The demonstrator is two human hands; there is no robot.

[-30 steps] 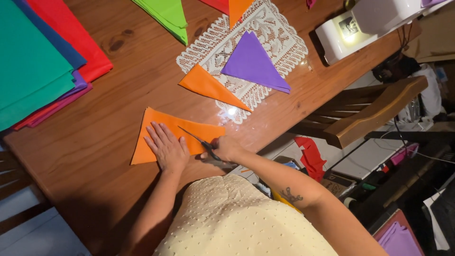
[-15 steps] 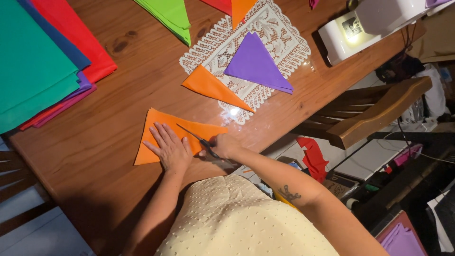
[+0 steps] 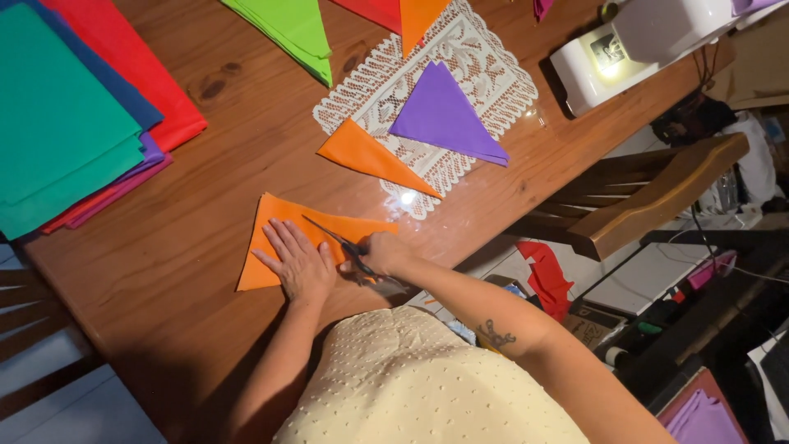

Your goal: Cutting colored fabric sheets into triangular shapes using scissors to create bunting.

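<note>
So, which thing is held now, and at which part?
The right hand holds the scissors by their handles. The left hand only presses flat on the orange fabric.

One head-worn view looks steeply down, close over the wooden table (image 3: 205,271) and both hands.
</note>
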